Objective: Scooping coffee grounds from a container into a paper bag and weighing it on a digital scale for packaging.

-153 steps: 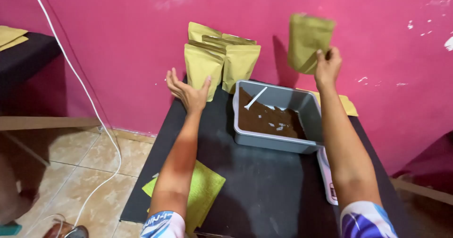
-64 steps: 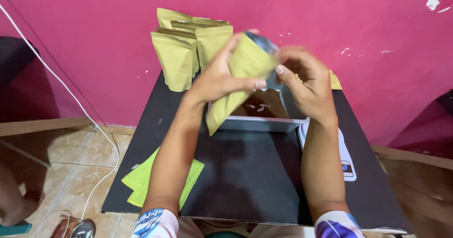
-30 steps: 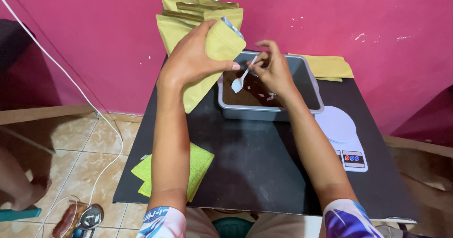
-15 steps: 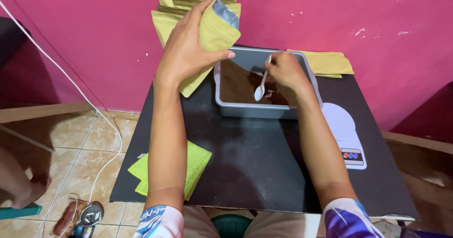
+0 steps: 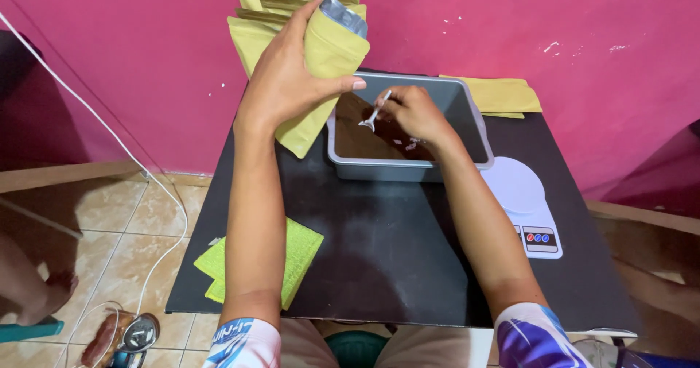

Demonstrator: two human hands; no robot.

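Nearest the camera, two patterned blue-and-white sleeves frame the front edge of the black rectangular desk (image 5: 379,266), and a flat yellow-green pouch (image 5: 299,255) lies on the desk's near left corner, partly under the left forearm, just where it lay half a second ago. To the right, a white digital kitchen scale (image 5: 526,204) sits on the desk, touching the right end of the grey plastic tub of dark brown powder (image 5: 467,113). Farther in, the right hand (image 5: 412,113) is inside the tub, its fingers pinched on a small silver metal spoon (image 5: 373,113) whose bowl points down and left over the powder; compared with half a second ago the spoon tip has shifted toward the tub's left side, closer to the pouch. The left hand (image 5: 288,76) is wrapped around an open olive-yellow stand-up pouch with a silver foil lining (image 5: 328,62), held tilted above the tub's left rim with its mouth facing up and to the right; it hangs a little lower and closer to the tub than before. Behind it, a stack of matching olive-yellow pouches (image 5: 251,18) leans upright against the pink wall (image 5: 510,18), and more flat yellow pouches (image 5: 499,94) lie on the desk at the far right, behind the tub.
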